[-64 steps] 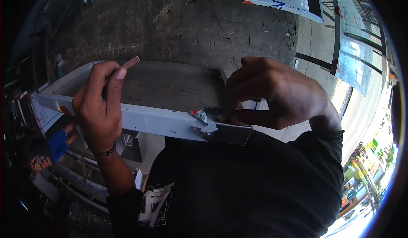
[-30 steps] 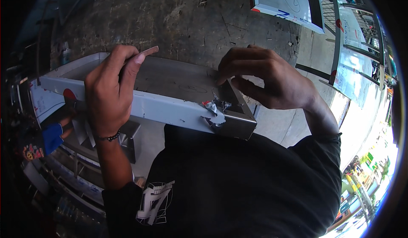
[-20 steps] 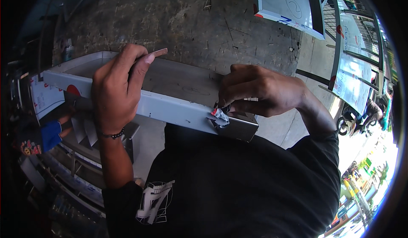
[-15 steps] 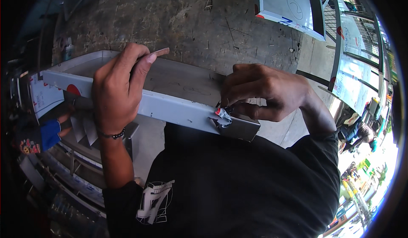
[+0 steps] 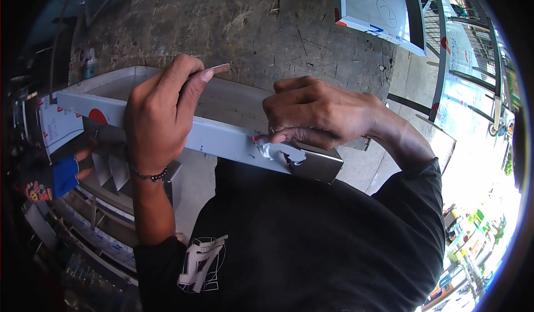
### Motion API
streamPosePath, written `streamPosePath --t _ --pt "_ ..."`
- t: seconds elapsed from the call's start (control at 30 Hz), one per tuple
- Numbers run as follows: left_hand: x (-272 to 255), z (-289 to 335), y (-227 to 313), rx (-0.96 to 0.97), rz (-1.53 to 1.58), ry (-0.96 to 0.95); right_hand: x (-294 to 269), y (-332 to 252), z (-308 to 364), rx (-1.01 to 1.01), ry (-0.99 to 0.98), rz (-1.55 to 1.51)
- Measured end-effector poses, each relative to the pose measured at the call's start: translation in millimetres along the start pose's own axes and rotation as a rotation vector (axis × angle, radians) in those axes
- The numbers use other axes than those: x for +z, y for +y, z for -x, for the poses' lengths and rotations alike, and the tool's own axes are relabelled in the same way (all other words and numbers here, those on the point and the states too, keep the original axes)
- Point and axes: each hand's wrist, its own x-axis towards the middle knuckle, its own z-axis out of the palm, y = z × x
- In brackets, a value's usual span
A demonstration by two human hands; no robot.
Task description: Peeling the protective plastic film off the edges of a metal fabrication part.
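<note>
A long shallow metal tray [image 5: 318, 165] lies along the near edge of the worktable. White protective film [image 5: 222, 141] covers most of its near side, while the right end is bare metal. My right hand [image 5: 320, 111] is closed in a pinch at a crumpled, loosened flap of that film [image 5: 265, 149]. Just right of the flap the film has a ragged, torn edge. My left hand [image 5: 158, 111] rests over the tray's near rim, its thumb and fingers pinching a small flat brownish metal strip [image 5: 221, 69] that points right.
The scratched dark worktable [image 5: 250, 22] extends beyond the tray. At the far right stands another film-covered metal box [image 5: 378, 11]. Film-covered panels on a frame [image 5: 464, 84] are farther right. On the left, a person in blue shorts [image 5: 65, 170] is near metal pieces.
My right hand has moved left along the tray's near side, pulling the film flap with it and exposing more of the torn edge. My left hand has shifted slightly right with the strip.
</note>
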Motion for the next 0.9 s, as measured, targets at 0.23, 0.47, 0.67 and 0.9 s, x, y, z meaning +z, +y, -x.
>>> streamPosePath --t 0.23,0.47,0.67,0.9 --pt "0.1 -0.3 -1.9 -0.015 0.001 -0.007 -10.0 -3.6 -13.8 -0.03 0.097 0.17" --pt "-0.2 4.7 -2.6 -0.016 0.019 0.03 -19.7 -32.1 5.4 -0.061 0.071 0.19" --pt "0.5 7.8 -7.2 0.014 -0.002 0.034 -3.5 -55.2 9.2 -0.085 -0.014 0.507" --pt "-1.5 14.8 -5.5 0.013 -0.019 0.042 -1.8 -75.5 8.5 -0.046 -0.106 0.538"
